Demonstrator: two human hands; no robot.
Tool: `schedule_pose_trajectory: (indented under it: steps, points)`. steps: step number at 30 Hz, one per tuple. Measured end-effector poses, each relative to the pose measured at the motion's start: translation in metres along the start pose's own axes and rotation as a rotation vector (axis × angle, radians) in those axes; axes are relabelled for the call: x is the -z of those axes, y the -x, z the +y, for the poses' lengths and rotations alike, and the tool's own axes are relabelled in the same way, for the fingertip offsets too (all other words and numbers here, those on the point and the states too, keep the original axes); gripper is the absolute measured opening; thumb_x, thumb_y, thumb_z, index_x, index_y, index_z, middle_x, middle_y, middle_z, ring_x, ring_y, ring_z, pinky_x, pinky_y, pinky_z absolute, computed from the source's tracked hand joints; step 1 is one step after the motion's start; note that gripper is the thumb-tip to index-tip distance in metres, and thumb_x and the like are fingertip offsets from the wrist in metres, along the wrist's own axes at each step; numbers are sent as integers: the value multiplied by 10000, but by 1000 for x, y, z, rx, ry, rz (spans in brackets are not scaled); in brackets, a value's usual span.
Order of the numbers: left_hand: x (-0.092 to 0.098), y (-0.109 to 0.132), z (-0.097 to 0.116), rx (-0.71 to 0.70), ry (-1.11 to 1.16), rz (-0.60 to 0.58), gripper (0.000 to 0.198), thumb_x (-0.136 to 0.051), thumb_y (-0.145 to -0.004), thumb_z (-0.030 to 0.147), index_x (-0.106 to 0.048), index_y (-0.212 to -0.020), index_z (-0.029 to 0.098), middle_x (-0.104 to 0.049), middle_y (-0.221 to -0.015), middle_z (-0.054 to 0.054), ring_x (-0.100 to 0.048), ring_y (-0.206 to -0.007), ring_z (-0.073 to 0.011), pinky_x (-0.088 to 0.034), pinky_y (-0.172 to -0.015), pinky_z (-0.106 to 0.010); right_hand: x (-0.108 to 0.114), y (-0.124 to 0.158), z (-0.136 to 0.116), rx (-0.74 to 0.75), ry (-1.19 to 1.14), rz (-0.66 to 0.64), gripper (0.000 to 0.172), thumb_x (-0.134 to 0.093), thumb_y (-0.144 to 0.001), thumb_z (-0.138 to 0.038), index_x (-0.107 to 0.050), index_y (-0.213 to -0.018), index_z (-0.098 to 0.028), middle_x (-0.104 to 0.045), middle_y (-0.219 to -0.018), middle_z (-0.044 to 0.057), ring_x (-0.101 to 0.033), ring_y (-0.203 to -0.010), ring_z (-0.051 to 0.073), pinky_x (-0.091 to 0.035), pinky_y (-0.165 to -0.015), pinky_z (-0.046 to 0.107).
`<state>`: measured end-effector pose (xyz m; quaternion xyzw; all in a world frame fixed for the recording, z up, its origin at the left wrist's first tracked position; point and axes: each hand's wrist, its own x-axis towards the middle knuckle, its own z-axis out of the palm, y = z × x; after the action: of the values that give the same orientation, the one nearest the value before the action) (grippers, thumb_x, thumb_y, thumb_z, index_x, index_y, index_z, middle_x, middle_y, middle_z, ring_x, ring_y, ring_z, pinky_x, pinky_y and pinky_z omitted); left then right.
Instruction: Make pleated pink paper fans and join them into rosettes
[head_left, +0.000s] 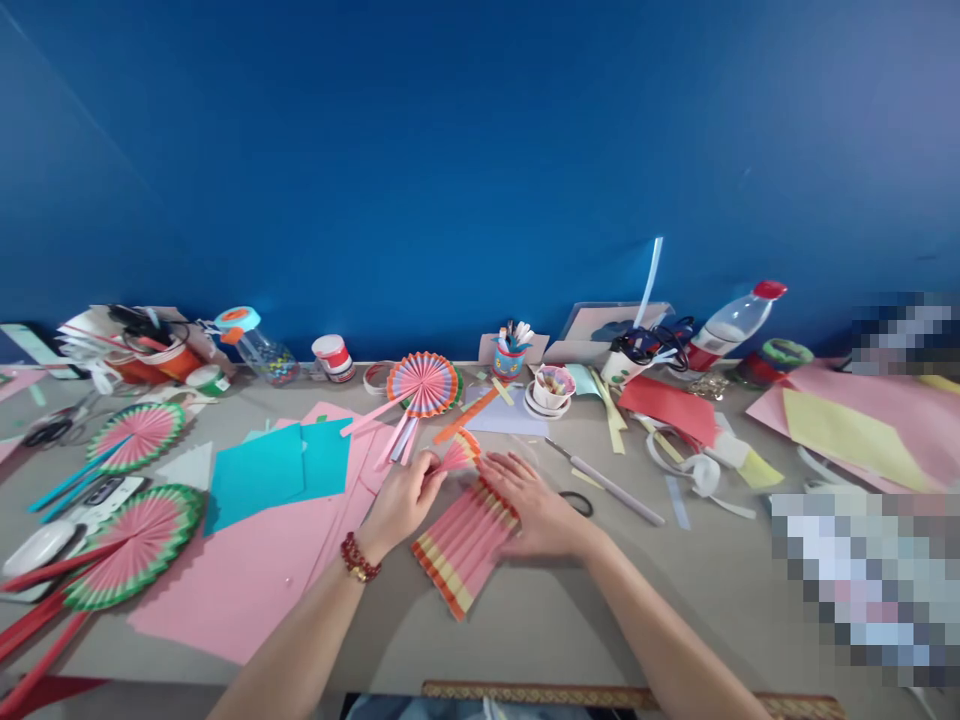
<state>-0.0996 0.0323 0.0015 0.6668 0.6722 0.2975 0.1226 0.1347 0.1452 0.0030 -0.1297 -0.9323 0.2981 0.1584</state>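
My left hand (405, 492), with a dark red bead bracelet on its wrist, pinches a small gathered piece of pink pleated paper (457, 455) with an orange and yellow edge. Close beside it lies a wider pink pleated sheet (461, 560), its folds spread out and its end banded in orange and yellow. My right hand (536, 502) rests flat over the upper right part of that sheet, fingers stretched out. Whether the two pleated parts are joined is hard to see between the hands. A finished orange-edged round paper fan (424, 384) lies behind.
Pink sheets (255, 560) and teal paper (277, 465) lie to the left, near green-edged fans (142, 545). A grey-handled craft knife (604, 482) and a black ring (576, 502) lie right of my right hand. A bottle (739, 325) and cups stand along the blue wall.
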Motion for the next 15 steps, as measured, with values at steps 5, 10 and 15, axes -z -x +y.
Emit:
schedule_pose_trajectory:
  steps: [5, 10, 15]
  points:
    - [-6, 0, -3, 27, -116, -9, 168, -400, -999, 275, -529, -1077, 200, -708, -839, -47, -695, -737, -220, -487, -632, -297, 3, -1, -8, 76, 128, -76, 814, -765, -729, -465, -452, -1450, -252, -605, -1336, 115, -493, -1278, 311, -173, -1187, 554]
    - [-10, 3, 5, -45, -199, -26, 225, -413, -982, 205, -577, -1136, 214, -736, -988, -73, -714, -903, -234, -530, -744, -324, 3, -1, -8, 91, 85, -28, 161, -648, -879, -358, -701, -975, -241, -703, -966, 61, -635, -953, 213, -480, -895, 343]
    - [-6, 4, 11, -49, -124, -80, 225, -407, -973, 187, -589, -1101, 221, -732, -989, -64, -707, -893, -228, -510, -734, -315, -1, 1, -14, 42, 110, 33, 201, -499, -974, -326, -687, -952, -256, -703, -847, 32, -655, -769, 172, -461, -655, 249]
